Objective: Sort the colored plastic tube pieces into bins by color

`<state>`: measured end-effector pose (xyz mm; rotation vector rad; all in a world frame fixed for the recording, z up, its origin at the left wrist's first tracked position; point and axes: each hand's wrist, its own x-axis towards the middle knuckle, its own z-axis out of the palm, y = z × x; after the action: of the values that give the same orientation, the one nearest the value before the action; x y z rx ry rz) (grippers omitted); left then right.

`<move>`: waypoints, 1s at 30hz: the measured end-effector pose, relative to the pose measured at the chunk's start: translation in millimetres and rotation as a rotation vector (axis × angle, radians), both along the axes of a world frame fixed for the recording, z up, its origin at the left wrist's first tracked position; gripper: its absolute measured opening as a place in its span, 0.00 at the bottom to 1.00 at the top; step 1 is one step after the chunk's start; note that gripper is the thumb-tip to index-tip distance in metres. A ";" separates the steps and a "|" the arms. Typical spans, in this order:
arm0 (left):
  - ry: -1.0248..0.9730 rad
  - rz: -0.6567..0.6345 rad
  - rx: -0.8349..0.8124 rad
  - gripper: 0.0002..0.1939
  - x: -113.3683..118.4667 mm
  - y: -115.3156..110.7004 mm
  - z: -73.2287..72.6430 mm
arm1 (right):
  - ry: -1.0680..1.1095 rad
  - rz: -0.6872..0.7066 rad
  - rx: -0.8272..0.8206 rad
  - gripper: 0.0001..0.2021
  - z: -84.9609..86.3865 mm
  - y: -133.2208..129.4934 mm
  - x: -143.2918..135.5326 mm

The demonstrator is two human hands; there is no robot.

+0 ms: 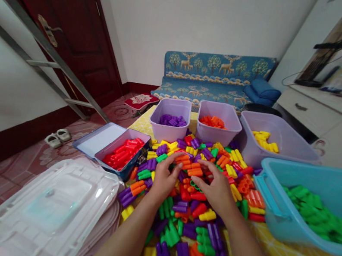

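Observation:
A pile of colourful plastic building blocks (188,229), made of joined tubes, lies in front of me. My left hand (165,177) is over the middle of the pile, its thumb and index finger curled around an orange block (182,159). Opposite it, my right hand (216,187) has thumb and index finger at either side of another orange block (195,170). The two orange blocks are close together between my hands. My other fingers are partly hidden. Red, green, purple and yellow blocks surround both hands.
Behind the pile stand lilac bins of purple (155,125), orange (216,132) and yellow blocks (248,134). A blue bin (272,197) of green blocks is at right. An open-lidded box (100,155) of red blocks and stacked clear lids (23,208) are at left.

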<state>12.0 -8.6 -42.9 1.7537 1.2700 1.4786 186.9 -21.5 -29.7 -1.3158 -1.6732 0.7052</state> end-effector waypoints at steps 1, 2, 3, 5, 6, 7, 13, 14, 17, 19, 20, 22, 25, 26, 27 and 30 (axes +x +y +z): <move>-0.023 0.000 -0.004 0.16 0.3 0.4 -0.3 | 0.050 0.002 -0.012 0.21 2.7 -1.8 -2.1; -0.043 0.000 -0.007 0.15 0.8 0.8 -0.6 | 0.107 0.011 -0.027 0.22 5.3 -3.5 -4.2; -0.062 -0.001 -0.007 0.15 1.2 1.0 -0.9 | 0.162 0.027 -0.044 0.21 7.7 -5.0 -6.2; -0.079 -0.005 0.006 0.15 2.0 0.7 -0.9 | 0.222 0.052 -0.068 0.21 11.1 -6.9 -8.2; -0.075 -0.001 0.018 0.14 2.1 0.3 -0.4 | 0.209 0.041 -0.055 0.19 12.0 -7.1 -7.8; -0.064 0.004 0.031 0.14 2.1 -0.4 0.5 | 0.168 0.002 -0.014 0.18 12.6 -6.9 -6.4; -0.061 0.061 0.013 0.14 -0.7 -3.6 6.8 | 0.044 -0.339 0.216 0.16 17.5 -3.2 10.1; -0.079 0.067 0.005 0.14 -1.0 -3.6 7.2 | 0.114 -0.317 0.176 0.18 18.8 -3.0 11.1; -0.115 0.070 -0.011 0.15 -1.1 -3.0 6.7 | 0.319 -0.208 0.060 0.20 21.9 -2.9 9.6; -0.115 0.073 -0.019 0.16 -1.0 -2.7 5.7 | 0.398 -0.146 0.005 0.20 23.6 -3.5 7.3; -0.110 0.077 -0.023 0.16 -1.0 -2.7 5.3 | 0.413 -0.116 -0.020 0.21 24.7 -4.0 6.7; -0.093 0.085 -0.025 0.16 -1.1 -3.1 4.8 | 0.412 -0.050 -0.073 0.22 27.8 -5.7 7.3; -0.075 0.087 -0.013 0.17 -1.0 -4.4 5.0 | 0.383 0.040 -0.169 0.24 33.9 -8.5 11.9; -0.073 0.084 -0.007 0.17 -0.8 -4.8 5.2 | 0.375 0.053 -0.196 0.24 35.8 -9.3 13.9; -0.072 0.079 -0.003 0.18 -0.6 -5.2 5.5 | 0.367 0.053 -0.216 0.25 37.4 -9.9 15.9; -0.068 0.073 0.005 0.19 0.3 -5.9 6.5 | 0.334 0.028 -0.234 0.21 41.4 -10.9 20.3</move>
<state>12.2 -14.5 -36.4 1.6615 1.3088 1.5699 207.1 -32.4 11.7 -1.2534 -1.3724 1.0997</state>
